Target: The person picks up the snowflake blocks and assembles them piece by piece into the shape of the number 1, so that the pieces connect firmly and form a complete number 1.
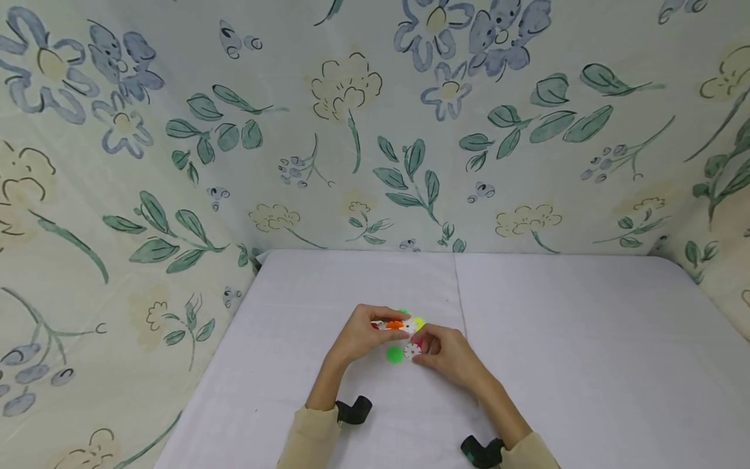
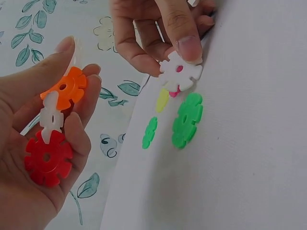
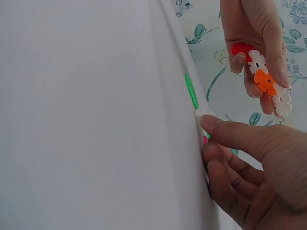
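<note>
My left hand (image 1: pixel 359 337) holds a short chain of flower-shaped plastic discs slotted together. In the left wrist view its red disc (image 2: pixel 36 163) lies against the palm, followed by a white disc (image 2: pixel 46 116) and an orange disc (image 2: pixel 76 87) under the thumb. Another white disc (image 3: pixel 285 106) ends the chain in the right wrist view. My right hand (image 1: pixel 456 355) pinches a loose white disc (image 2: pixel 168 74) between thumb and fingers, close over the table. Part of a pink disc (image 2: pixel 174 92) shows behind that one. Both hands are close together.
A larger-looking green disc (image 2: pixel 188 120), a second green disc (image 2: pixel 149 133) and a yellow disc (image 2: pixel 162 100) lie on the white-covered table (image 1: pixel 562 365). Floral cloth (image 1: pixel 363 130) hangs behind the table's far edge and along the left side.
</note>
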`<state>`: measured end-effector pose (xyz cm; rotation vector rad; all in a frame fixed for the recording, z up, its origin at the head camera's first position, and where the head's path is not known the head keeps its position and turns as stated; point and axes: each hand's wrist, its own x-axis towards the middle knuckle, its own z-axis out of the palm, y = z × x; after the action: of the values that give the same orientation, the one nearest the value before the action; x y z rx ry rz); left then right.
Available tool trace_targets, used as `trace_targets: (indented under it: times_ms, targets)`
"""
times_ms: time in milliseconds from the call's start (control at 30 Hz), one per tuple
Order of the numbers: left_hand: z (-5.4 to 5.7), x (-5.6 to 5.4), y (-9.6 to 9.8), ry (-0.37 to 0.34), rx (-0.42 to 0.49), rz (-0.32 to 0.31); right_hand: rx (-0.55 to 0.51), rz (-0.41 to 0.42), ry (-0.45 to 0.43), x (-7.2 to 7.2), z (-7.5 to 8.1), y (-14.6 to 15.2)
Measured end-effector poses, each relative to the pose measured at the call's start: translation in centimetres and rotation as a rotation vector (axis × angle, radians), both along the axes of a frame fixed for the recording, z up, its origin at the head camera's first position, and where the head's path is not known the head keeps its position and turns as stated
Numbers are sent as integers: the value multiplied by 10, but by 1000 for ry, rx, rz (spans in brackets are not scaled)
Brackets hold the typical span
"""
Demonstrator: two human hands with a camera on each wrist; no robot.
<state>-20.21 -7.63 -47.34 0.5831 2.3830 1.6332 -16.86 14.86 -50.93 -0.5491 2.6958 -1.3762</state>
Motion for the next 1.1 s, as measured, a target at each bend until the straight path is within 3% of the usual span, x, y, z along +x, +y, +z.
trace_targets:
  times_ms: [267, 500, 633, 767, 1100]
  targets:
    - [0, 0, 0, 4, -4, 2, -109, 56, -48, 0, -1, 3]
    - [1, 0, -1, 28, -12, 17, -352, -19, -191, -3, 1, 19]
    - [2, 1, -1, 25, -17, 27, -446, -43, -141, -5, 4, 25]
    - [3, 1, -1, 16, -19, 30, -530, -5, -83, -6, 7, 27]
    - [4, 2, 0, 13, -25, 18, -523, 9, -28, -5, 11, 28]
